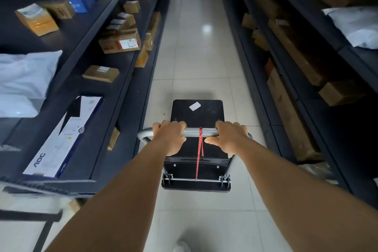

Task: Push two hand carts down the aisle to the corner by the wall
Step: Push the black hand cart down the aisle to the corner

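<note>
Head view. Two bare forearms reaching forward over pale floor tiles [200, 57]. Left hand [170, 138] curled round grey cart handle [192, 132], right hand [230, 137] wrapped over same bar, thumb stretched along underside. Red cord [199, 155] knotted between both hands, hanging down to rear axle. Black hand cart [197, 112] standing mid-aisle, white label [194, 106] lying on its deck. Dark shelves [114, 71] with cardboard boxes [119, 42] left, more dim boxes right. Long white AOC box [61, 139] lying near left.
</note>
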`<state>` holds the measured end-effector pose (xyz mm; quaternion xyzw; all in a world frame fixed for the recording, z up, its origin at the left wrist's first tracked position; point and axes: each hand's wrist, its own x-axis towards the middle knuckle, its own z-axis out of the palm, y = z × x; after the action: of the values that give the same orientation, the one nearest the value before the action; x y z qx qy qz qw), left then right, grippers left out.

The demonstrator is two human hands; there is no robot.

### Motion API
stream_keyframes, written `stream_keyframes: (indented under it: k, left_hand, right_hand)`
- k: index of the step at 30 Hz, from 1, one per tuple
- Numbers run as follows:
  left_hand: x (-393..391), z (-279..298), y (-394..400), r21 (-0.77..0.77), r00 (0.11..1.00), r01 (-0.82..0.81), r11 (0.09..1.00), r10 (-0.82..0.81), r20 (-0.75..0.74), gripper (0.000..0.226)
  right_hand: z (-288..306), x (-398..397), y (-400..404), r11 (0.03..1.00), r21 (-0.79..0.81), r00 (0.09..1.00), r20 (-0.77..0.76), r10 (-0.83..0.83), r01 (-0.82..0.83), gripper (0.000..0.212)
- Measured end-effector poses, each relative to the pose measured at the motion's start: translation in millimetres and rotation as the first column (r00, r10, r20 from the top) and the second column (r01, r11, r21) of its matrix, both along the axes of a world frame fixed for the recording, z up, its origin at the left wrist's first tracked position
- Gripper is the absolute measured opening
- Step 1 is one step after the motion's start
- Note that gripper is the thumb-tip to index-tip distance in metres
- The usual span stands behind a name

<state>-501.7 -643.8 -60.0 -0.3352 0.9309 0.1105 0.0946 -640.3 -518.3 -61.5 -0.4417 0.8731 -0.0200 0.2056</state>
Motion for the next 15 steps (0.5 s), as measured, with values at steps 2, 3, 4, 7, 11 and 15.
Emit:
stream_keyframes:
  k: [2,3,4,7,11,15]
  left_hand:
    - [-16.3,-1.4,-25.5,-0.01,1.0,0.018,1.0,-0.018,-0.002,0.017]
    - [-26.2,-2.0,-39.3,-0.015,1.0,0.026,1.0,-0.026,-0.004,0.016]
    - [-35.2,-2.2,-50.8,-0.015,0.999,0.032,0.999,-0.032,-0.005,0.015]
    - [-67.0,-1.5,-85.1,-0.026,0.999,0.052,0.998,-0.052,-0.015,0.014]
    - [-113.6,0.5,-134.1,-0.016,0.998,0.056,0.998,-0.056,-0.024,0.013]
    - [-168.0,2.4,-187.8,-0.011,0.999,0.043,0.999,-0.044,-0.017,0.015]
  right_hand:
    - [-1.3,-14.7,-23.8,1.0,-0.004,1.0,0.002,-0.017,0.017,0.04]
    - [-2.0,-24.3,-37.0,1.0,-0.005,1.0,-0.001,-0.026,0.026,0.039]
    - [-2.2,-33.0,-47.9,0.999,-0.006,0.999,-0.005,-0.031,0.031,0.039]
    - [-2.9,-63.3,-79.9,0.999,-0.036,0.999,-0.02,-0.035,0.034,0.036]
    - [-3.2,-110.3,-127.5,0.998,-0.056,0.999,-0.03,-0.038,0.036,0.035]
    - [-4.8,-165.7,-181.4,0.996,-0.082,0.999,-0.044,-0.024,0.02,0.035]
